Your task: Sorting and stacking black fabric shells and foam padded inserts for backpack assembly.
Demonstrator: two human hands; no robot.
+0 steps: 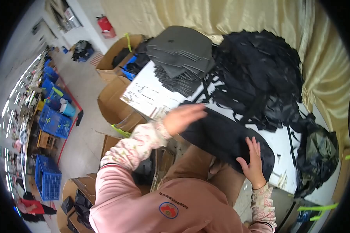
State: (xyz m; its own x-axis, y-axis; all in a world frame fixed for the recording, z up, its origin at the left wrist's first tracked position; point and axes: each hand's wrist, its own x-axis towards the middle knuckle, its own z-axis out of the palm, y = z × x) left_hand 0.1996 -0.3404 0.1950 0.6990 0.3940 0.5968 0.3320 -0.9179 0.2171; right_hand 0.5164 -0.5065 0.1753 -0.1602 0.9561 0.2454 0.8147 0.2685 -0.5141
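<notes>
A dark, rounded flat piece of black fabric [225, 136] lies across the near edge of the white table [144, 91] and hangs partly over my lap. Over its left end is my left hand [184, 118], slightly blurred, its fingers stretched out and nothing in them; whether it touches the cloth I cannot tell. My right hand [252, 161] rests at the right part of the piece, thumb and fingers apart. Beyond the piece, a stack of grey flat panels [181, 50] stands on the table, with a large heap of black fabric pieces and straps [260, 70] to its right.
Open cardboard boxes [114, 103] stand left of the table, and another box [72, 221] holds black items at lower left. A crumpled black plastic bag [319, 151] lies at right. Blue crates [48, 174] line the aisle, where a person in red [31, 206] is seen. Gold curtains [175, 15] hang behind.
</notes>
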